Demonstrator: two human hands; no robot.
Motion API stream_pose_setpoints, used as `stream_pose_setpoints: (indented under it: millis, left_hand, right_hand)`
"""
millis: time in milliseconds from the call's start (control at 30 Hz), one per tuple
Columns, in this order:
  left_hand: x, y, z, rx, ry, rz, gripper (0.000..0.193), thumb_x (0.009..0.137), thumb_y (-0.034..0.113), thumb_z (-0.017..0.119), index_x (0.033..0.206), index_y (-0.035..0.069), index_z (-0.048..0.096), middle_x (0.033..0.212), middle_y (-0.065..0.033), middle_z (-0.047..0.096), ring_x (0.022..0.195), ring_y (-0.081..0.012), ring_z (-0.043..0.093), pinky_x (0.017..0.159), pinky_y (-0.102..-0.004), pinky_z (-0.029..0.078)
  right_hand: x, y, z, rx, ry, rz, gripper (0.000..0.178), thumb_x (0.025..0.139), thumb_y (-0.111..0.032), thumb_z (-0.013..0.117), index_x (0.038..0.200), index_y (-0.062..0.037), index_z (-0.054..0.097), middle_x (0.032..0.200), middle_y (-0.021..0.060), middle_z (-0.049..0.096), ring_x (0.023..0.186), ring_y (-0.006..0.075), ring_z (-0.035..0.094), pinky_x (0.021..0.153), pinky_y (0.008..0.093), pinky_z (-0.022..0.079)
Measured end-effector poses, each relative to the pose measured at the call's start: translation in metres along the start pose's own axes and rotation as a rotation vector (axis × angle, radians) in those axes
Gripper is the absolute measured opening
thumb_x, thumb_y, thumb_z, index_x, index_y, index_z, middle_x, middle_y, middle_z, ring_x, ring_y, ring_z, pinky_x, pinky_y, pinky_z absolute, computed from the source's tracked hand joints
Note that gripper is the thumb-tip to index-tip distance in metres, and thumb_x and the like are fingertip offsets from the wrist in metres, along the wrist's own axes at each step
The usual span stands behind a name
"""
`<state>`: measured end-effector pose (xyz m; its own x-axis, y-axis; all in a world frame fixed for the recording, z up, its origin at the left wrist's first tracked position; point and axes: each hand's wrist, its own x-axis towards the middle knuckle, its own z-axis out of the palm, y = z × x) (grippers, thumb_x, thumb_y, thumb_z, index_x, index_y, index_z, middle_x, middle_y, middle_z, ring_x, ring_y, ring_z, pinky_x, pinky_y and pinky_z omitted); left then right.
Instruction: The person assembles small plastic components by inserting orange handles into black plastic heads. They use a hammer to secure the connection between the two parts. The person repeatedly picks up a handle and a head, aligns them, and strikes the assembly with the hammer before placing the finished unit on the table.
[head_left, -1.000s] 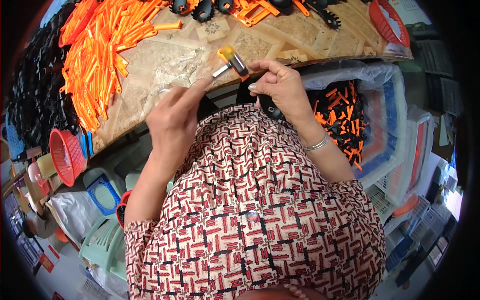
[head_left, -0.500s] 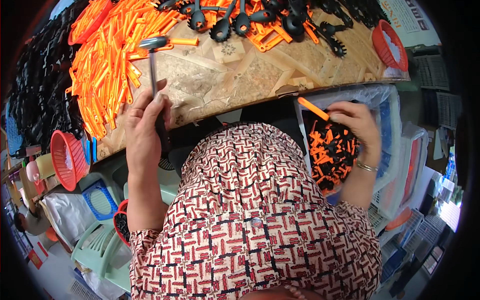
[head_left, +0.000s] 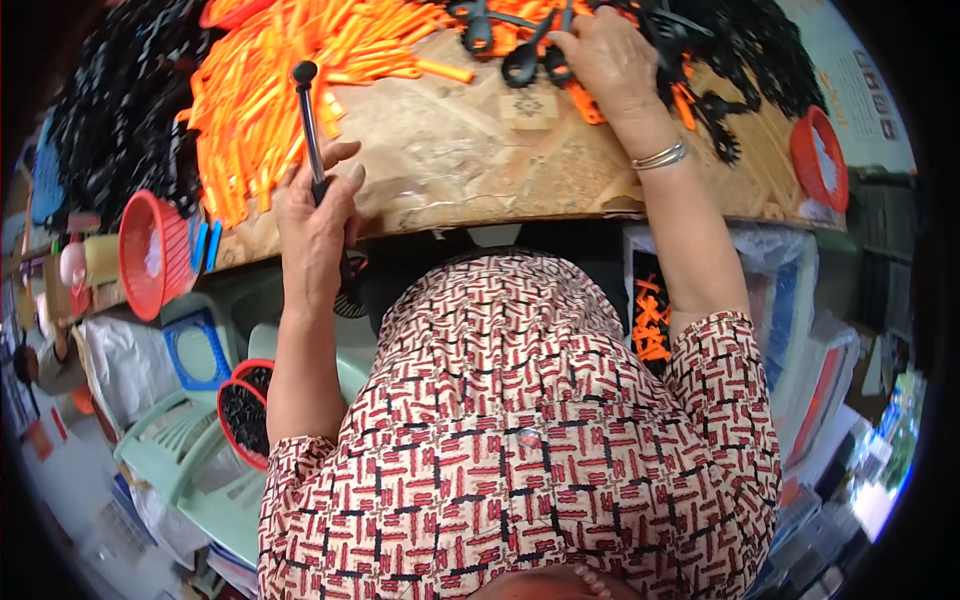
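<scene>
My left hand (head_left: 318, 215) is closed around the dark grip of a hammer (head_left: 309, 125), its shiny shaft upright and its dark head seen end-on near the orange pile. My right hand (head_left: 612, 70) stretches across the table, over black kitchen utensil heads and orange pieces. Its thumb stands apart from the bent fingers, whose tips are partly hidden. Beside the thumb lies a black spoon head (head_left: 521, 66); to the right of the wrist, a black toothed spaghetti-server head (head_left: 722, 135). A large heap of orange handles (head_left: 260, 120) spreads behind my left hand.
Black parts (head_left: 110, 120) are massed at the table's left. Red baskets stand left (head_left: 148, 265) and right (head_left: 822, 165). At my right, below the table edge, a container holds orange and black pieces (head_left: 652, 325). A green chair (head_left: 190, 450) stands at lower left.
My right hand has moved from the container at my right up onto the table, and the orange handle it held is gone from it. The hammer has turned so its head faces end-on.
</scene>
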<state>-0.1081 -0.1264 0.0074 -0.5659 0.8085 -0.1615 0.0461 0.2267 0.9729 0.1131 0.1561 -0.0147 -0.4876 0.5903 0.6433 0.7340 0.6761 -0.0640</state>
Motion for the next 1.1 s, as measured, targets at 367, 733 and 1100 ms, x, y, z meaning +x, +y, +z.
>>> stream_pose_setpoints:
  millis: [367, 733, 1100]
  left_hand:
    - [0.085, -0.016, -0.023, 0.989, 0.306, 0.564, 0.022, 0.091, 0.019, 0.07, 0.109, 0.008, 0.074, 0.11, -0.0106, 0.068, 0.094, -0.0325, 0.067, 0.083, -0.0409, 0.052]
    - [0.074, -0.013, 0.02, 0.439, 0.09, 0.566, 0.023, 0.091, 0.003, 0.071, 0.113, 0.005, 0.072, 0.11, -0.0027, 0.069, 0.096, -0.013, 0.066, 0.081, -0.027, 0.052]
    - [0.094, -0.003, 0.023, 0.952, -0.096, 0.749, 0.025, 0.088, 0.016, 0.075, 0.113, 0.012, 0.075, 0.116, -0.0032, 0.063, 0.104, -0.0252, 0.063, 0.088, -0.0379, 0.052]
  right_hand:
    - [0.003, 0.011, -0.032, 0.414, 0.02, 0.249, 0.028, 0.088, -0.028, 0.075, 0.093, -0.0008, 0.071, 0.092, 0.0131, 0.069, 0.08, 0.0282, 0.067, 0.075, 0.0364, 0.052]
    - [-0.111, -0.046, -0.11, 1.281, -0.385, 0.831, 0.004, 0.095, -0.006, 0.067, 0.097, -0.002, 0.065, 0.08, 0.003, 0.071, 0.066, 0.0069, 0.066, 0.058, 0.0195, 0.049]
    - [-0.162, -0.058, -0.11, 1.298, -0.649, 0.961, 0.013, 0.094, -0.007, 0.069, 0.107, -0.0022, 0.068, 0.078, -0.0001, 0.072, 0.065, -0.001, 0.058, 0.054, 0.016, 0.039]
